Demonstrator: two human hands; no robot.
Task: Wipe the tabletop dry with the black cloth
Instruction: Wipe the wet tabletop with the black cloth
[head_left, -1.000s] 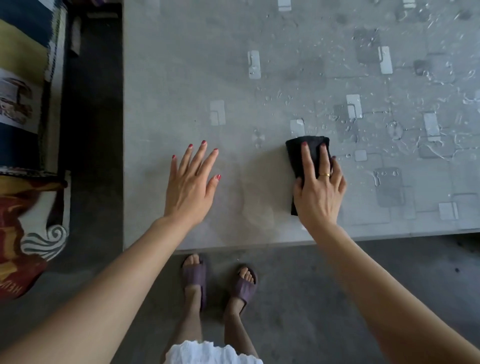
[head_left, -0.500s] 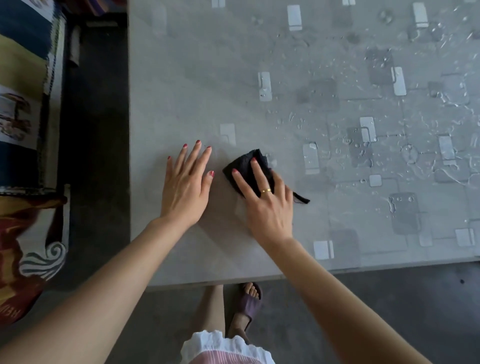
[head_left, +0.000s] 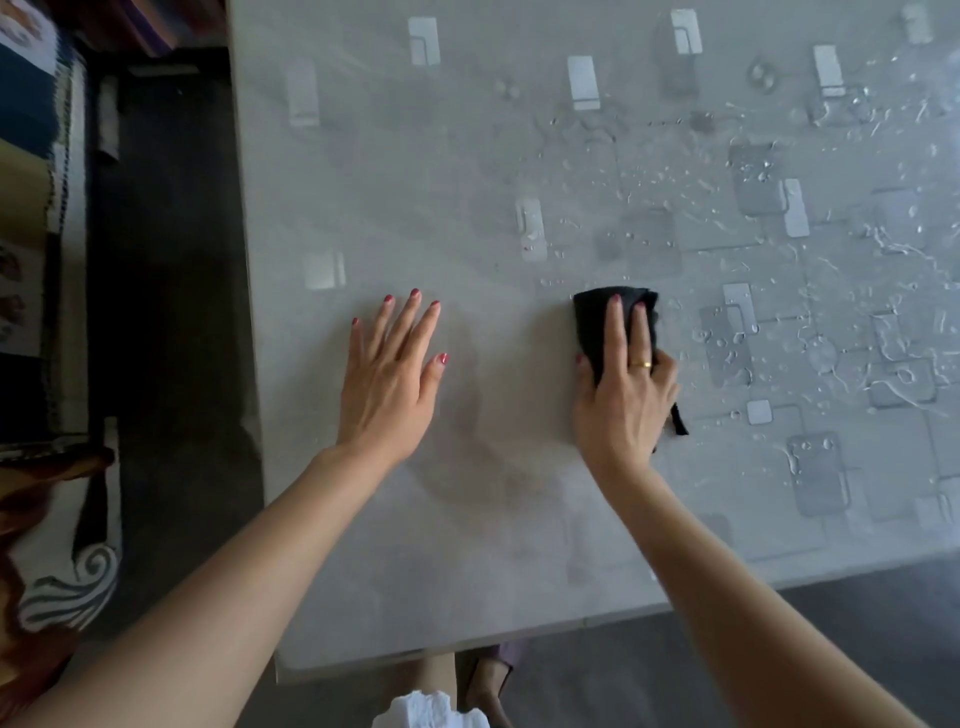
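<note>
Head view shows the right hand (head_left: 621, 400) pressing the black cloth (head_left: 592, 317) with mostly straight fingers (head_left: 616, 325), left hand (head_left: 389, 382) flat and released, the worktop (head_left: 415, 182) dry on the left and droplets (head_left: 779, 171) left on the right.

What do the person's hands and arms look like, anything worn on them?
Both forearms are bare, with no sleeves, watch or bracelet in view. The left hand and right hand have dark red painted nails. The right hand wears a gold ring.

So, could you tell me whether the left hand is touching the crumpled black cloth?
Apart. The head view shows bare grey tabletop between the left hand and the crumpled black cloth, which the right hand presses.
</note>
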